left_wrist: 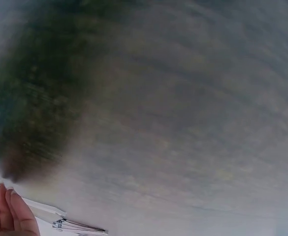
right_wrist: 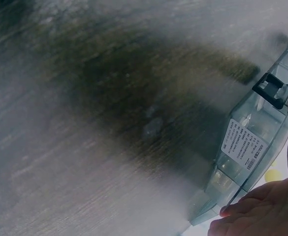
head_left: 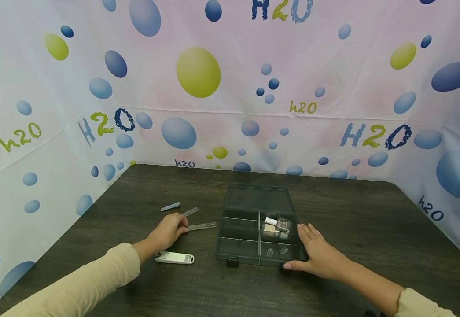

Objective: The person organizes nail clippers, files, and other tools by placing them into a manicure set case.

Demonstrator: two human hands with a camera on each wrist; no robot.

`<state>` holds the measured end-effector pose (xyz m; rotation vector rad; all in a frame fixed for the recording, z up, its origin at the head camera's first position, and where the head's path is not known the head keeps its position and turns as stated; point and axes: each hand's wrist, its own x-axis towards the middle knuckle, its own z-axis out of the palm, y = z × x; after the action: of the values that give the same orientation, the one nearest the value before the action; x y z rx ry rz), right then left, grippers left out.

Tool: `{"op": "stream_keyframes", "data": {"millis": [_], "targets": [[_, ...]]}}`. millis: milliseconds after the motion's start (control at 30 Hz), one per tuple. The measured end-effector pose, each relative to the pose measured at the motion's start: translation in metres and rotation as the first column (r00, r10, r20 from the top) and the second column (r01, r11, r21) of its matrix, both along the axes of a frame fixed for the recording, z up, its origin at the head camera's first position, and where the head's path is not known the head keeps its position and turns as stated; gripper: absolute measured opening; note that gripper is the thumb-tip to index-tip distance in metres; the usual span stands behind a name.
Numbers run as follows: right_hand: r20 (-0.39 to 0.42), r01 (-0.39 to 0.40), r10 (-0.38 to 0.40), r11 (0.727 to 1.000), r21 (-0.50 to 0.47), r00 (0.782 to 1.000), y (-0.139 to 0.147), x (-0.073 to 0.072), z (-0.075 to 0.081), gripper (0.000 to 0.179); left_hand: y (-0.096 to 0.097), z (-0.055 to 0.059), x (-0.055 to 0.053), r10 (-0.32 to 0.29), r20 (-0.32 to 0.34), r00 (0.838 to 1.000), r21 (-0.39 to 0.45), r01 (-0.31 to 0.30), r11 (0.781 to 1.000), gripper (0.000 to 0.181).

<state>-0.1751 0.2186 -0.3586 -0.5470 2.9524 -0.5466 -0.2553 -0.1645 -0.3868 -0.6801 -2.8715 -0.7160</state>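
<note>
Two slim translucent strips like nail files, an upper strip (head_left: 190, 211) and a lower strip (head_left: 203, 226), stick out from the fingers of my left hand (head_left: 167, 230). Thumb and fingertips pinch at the near end of the lower one. Behind the hand lies a small metal nail clipper (head_left: 170, 206); in front of it is a larger white clipper-like tool (head_left: 174, 258). My right hand (head_left: 320, 253) rests against the right side of a dark see-through divided box (head_left: 245, 260), fingers extended and thumb by the front latch. In the right wrist view the box wall carries a white label (right_wrist: 243, 144).
The box lid (head_left: 258, 197) is folded back onto the table (head_left: 344, 207). A clear bottle with white cap (head_left: 283, 225) and a beige one (head_left: 269, 228) lie in the back right compartment. Small clear pieces (head_left: 284, 250) sit in the front right compartment. A printed cloth (head_left: 245, 101) hangs behind.
</note>
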Motion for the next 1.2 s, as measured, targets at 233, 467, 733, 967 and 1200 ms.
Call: {"op": "stream_keyframes", "data": {"millis": [233,467,733,967,1200], "targets": [[0.01,-0.004,0.004,1.0,-0.01,1.0,0.0,0.0,0.0,0.111,-0.004,-0.001,-0.001,-0.111,-0.09,0.99,-0.049,0.107,0.993,0.005],[0.026,-0.005,0.006,1.0,-0.016,1.0,0.0,-0.001,-0.001,0.112,-0.004,0.003,0.0,-0.109,-0.096,0.989,-0.046,0.105,0.993,0.007],[0.016,-0.011,0.011,1.0,-0.012,1.0,0.002,-0.001,0.0,0.112,0.0,0.006,-0.003,-0.074,-0.113,0.991,0.018,0.076,0.997,0.008],[0.003,-0.019,0.02,1.0,-0.005,1.0,0.002,-0.003,0.0,0.111,0.009,0.013,-0.001,-0.071,-0.162,0.984,0.062,0.081,0.995,0.008],[0.016,-0.019,0.02,1.0,-0.016,1.0,0.003,-0.003,-0.001,0.111,0.026,0.02,-0.004,-0.093,-0.168,0.981,0.102,0.111,0.989,0.009]]}}
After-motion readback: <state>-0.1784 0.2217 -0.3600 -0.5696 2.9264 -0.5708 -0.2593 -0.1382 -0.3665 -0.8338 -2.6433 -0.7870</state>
